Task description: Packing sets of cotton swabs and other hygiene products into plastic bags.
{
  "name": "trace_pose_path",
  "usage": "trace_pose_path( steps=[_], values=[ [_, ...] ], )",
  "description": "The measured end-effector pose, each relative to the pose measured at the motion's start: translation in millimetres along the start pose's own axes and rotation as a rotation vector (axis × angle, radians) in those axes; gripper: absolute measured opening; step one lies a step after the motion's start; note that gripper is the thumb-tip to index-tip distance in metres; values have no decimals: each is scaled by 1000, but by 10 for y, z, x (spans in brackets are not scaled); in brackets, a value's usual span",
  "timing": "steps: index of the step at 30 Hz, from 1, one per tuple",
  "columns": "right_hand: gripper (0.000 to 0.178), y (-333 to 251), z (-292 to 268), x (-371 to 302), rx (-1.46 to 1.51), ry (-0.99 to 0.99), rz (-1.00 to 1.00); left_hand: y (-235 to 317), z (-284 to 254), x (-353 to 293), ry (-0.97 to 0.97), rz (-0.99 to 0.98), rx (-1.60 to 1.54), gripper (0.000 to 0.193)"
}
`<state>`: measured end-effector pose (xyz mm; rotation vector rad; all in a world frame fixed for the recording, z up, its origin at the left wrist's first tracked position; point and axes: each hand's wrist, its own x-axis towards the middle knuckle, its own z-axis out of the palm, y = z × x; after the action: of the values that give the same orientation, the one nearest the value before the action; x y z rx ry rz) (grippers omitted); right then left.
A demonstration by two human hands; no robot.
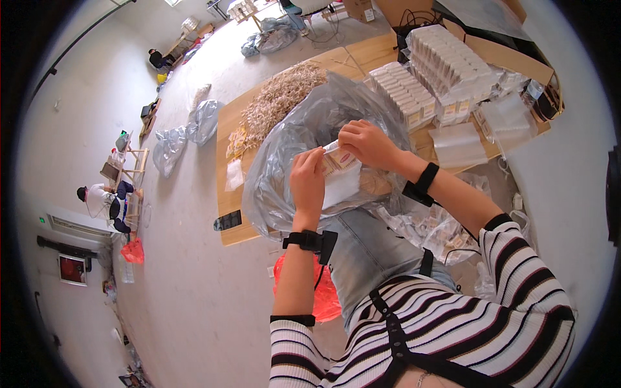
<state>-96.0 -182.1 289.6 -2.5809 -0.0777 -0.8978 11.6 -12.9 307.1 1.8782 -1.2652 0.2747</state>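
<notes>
Between my hands is a clear plastic bag with cream-and-red printed packs [339, 160] inside, held up by its top edge. My left hand [307, 176] pinches the near left corner, fingers closed. My right hand [369, 143] is closed on the far right part of that edge. Below them a large grey plastic sack [268, 169] gapes open across the table edge and my lap. Its inside is partly hidden by my hands and the bag.
A heap of small beige pieces [278, 100] lies on the wooden table [231, 123]. Stacked wrapped packs [446, 64] stand at the far right, beside flat clear bags [458, 143]. A dark phone [228, 220] rests at the left corner. A person [103, 202] sits farther left.
</notes>
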Motion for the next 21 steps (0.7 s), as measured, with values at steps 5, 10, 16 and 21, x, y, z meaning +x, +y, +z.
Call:
trace_pose_path(
  steps=[5,10,16,21],
  values=[
    [10,-99,76,-185,65,150,-59,-4,-74,-131,-29,228,69,21],
    [14,-242,128,-145,63,158,-143,-16,-107,-227,1,240,113,22],
    [13,-213,184,-216,-57,136,-277,-76,-65,-406,44,282,242,18],
    [16,-197,190,-227,-149,93,-324,-86,55,-467,16,207,313,17]
  ],
)
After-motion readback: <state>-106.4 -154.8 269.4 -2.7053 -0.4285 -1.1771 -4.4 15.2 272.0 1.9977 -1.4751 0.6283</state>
